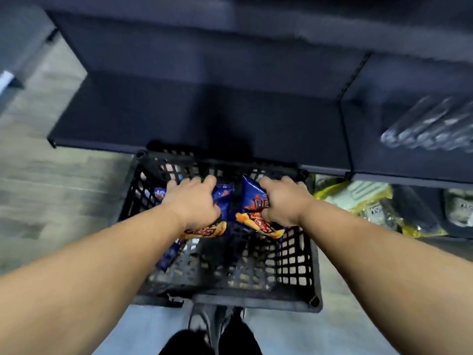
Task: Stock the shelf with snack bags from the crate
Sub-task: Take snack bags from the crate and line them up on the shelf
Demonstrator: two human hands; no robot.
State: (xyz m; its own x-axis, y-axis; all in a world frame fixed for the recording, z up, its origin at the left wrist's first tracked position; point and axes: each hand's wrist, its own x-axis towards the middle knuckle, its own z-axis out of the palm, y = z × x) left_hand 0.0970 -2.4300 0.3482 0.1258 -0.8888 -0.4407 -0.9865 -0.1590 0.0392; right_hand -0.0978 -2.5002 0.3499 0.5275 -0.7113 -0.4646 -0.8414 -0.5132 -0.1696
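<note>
Left hand: left hand (190, 201) reaches down into the crate, knuckles up, fingers curled round a blue snack bag, the left bag (218, 201), whose orange lower end sticks out under the wrist.
Right hand: right hand (282, 203) grips a second blue bag, the right bag (252, 208), from its right side; thumb lies across the bag's front, fingers wrap behind (hidden from view).
Bags: the two held bags sit side by side above the crate's far half, close but with a dark gap between them; both show orange and red print at the near end.
Third bag: another blue bag (170, 254) lies lower in the crate, slanting against the left wall, below the left forearm.
Crate: black lattice crate (294, 265) stands on the floor just in front of the shelf, its far rim tucked under the shelf's front edge.
Shelf: dark shelf (194, 116) spreads beyond the crate, its board bare where it shows.
In the way: both forearms cross the crate's near rim and cover part of its inside; the frame is blurred throughout.
Around: clear wrapped packs (432, 124) on the neighbouring shelf to the right; yellow packets (355, 198) on a lower level right of the crate; dark shoes (212, 326) at the bottom edge; pale floor (46, 190) on the left.
</note>
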